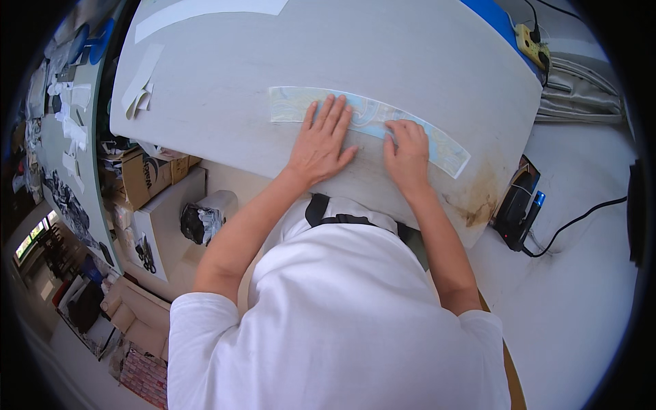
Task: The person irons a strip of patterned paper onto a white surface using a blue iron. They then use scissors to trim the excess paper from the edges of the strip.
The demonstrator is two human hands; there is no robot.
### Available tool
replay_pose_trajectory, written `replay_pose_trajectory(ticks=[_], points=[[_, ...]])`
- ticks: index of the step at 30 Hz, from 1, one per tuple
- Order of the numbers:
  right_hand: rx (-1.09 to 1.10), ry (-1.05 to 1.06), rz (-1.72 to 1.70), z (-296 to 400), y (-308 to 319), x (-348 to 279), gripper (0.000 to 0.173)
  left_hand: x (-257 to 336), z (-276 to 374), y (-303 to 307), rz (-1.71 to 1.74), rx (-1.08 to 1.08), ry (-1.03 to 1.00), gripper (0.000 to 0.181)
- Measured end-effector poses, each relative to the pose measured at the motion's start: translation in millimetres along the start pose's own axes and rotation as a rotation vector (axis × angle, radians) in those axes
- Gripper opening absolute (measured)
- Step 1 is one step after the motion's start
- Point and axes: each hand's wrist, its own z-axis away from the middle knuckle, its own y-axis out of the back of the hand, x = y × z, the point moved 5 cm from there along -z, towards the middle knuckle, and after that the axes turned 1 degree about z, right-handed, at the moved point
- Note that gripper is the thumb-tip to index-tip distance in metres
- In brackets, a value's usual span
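A curved strip of patterned fabric or paper (292, 105), pale blue and yellow with white edging, lies across the padded work surface (215, 72). My left hand (322, 143) rests flat on its left half, fingers spread and pointing away from me. Toward the strip's right half, my right hand (408, 154) bends its fingers over the near edge, thumb close to the index finger. Whether those fingertips pinch the strip is hidden from view.
On the right stands a black electric iron (515, 205) with its cord. A power strip (533, 46) sits at the far right corner. White pieces (210, 15) and folded scraps (138, 92) lie left. A lined waste bin (218, 205) and cardboard box (148, 177) are below left.
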Motion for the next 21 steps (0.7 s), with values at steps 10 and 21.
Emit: replay_pose_trajectory(ticks=[10, 21], points=[[0.039, 0.062, 0.008, -8, -19, -15, 0.028, -52, 13, 21, 0.025, 0.074, 0.084, 0.08], [0.199, -0.29, 0.069, 68, 26, 30, 0.023, -52, 8, 16, -0.122, 0.023, 0.004, 0.081]])
